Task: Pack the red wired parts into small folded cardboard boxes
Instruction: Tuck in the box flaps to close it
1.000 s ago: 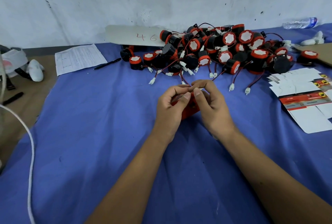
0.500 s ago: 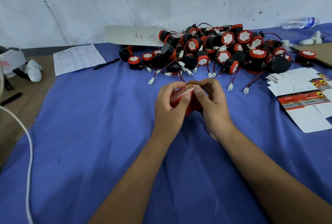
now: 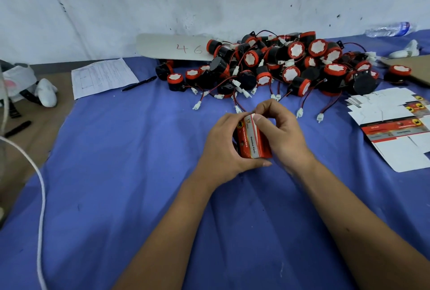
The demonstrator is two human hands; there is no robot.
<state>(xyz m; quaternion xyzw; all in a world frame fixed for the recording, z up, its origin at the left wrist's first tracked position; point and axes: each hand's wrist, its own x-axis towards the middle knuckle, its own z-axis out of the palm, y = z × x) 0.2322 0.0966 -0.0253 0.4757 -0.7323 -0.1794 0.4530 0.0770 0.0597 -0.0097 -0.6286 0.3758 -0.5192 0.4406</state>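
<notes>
Blue cloth-covered table (image 3: 116, 173), centre: small red printed cardboard box (image 3: 252, 141), gripped by curled left hand (image 3: 223, 148) and right hand (image 3: 282, 131); contents hidden. Beyond, heaped red-and-black wired parts (image 3: 279, 66); flat unfolded cartons (image 3: 395, 131), cropped at right.

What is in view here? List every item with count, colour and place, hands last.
small box: one, red and white, held at centre
wired parts: a pile, too many to count, red and black, far side of cloth
flat box blanks: a stack, white and red, right
paper sheet: one, white, far left
pen: one, black, beside sheet
bottle: one, clear, far right
cloth: blue, covers table
left hand: grips box
right hand: pinches box top
</notes>
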